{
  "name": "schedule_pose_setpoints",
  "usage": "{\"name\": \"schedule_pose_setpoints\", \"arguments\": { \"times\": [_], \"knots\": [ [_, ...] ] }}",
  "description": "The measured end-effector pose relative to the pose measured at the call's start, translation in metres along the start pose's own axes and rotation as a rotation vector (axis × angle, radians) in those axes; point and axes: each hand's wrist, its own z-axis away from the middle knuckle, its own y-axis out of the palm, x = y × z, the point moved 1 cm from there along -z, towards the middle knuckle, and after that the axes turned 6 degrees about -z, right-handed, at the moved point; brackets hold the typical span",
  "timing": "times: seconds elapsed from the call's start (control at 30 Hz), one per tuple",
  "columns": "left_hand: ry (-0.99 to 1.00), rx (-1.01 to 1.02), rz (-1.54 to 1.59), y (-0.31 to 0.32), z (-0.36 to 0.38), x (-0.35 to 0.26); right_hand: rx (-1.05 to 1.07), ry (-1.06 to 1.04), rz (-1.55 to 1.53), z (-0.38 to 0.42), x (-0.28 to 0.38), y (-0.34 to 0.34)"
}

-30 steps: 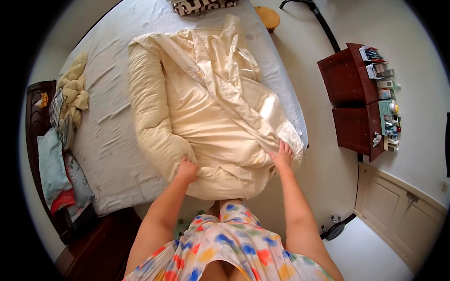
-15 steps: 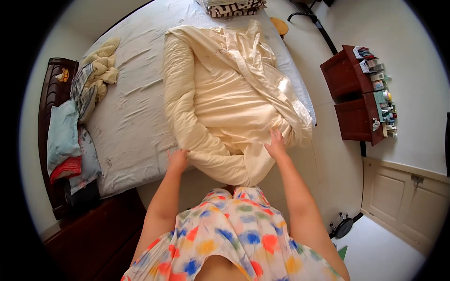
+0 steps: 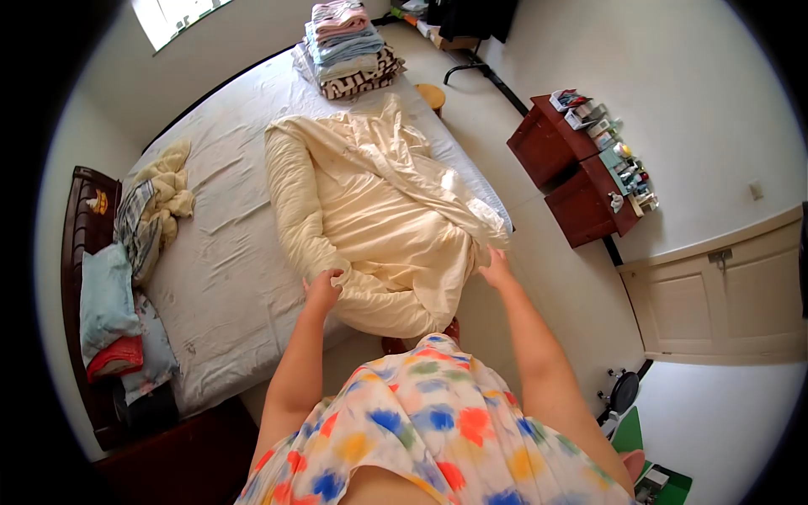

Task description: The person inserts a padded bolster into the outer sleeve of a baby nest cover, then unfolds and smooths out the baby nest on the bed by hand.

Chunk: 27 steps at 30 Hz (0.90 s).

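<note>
A cream quilt (image 3: 379, 219) lies bunched on the bed (image 3: 227, 252), its thick rolled edge running down the left side and its near end hanging over the bed's front edge. My left hand (image 3: 323, 288) is at the near left corner of the quilt, fingers curled against the rolled edge. At the quilt's right edge, my right hand (image 3: 496, 268) touches the cloth with its fingertips; its fingers are partly spread.
Folded blankets (image 3: 349, 50) are stacked at the bed's far end. Pillows (image 3: 109, 295) and a crumpled blanket (image 3: 156, 202) lie at the left. Red-brown cabinets (image 3: 572, 168) stand to the right, near a door (image 3: 715, 295).
The view has tilted up and shifted, showing more of the far room. My right hand has moved from on top of the quilt to its right edge. My left hand stays near the left corner.
</note>
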Motion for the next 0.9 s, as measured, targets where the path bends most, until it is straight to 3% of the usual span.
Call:
{"name": "schedule_pose_setpoints", "arguments": {
  "times": [0.27,0.47,0.7,0.9],
  "knots": [
    [0.083,0.004,0.061,0.009,-0.031,-0.078,-0.044,0.034,-0.042,-0.016,-0.04,-0.043],
    [0.149,0.089,0.095,0.064,-0.076,-0.155,-0.02,0.052,-0.146,-0.078,-0.085,-0.06],
    [-0.05,0.22,0.239,0.149,-0.141,-0.22,0.16,0.174,-0.146,-0.23,-0.171,-0.036],
    [-0.182,0.313,0.29,0.212,-0.153,-0.264,0.382,0.31,-0.02,-0.3,-0.212,0.0]
  ]
}}
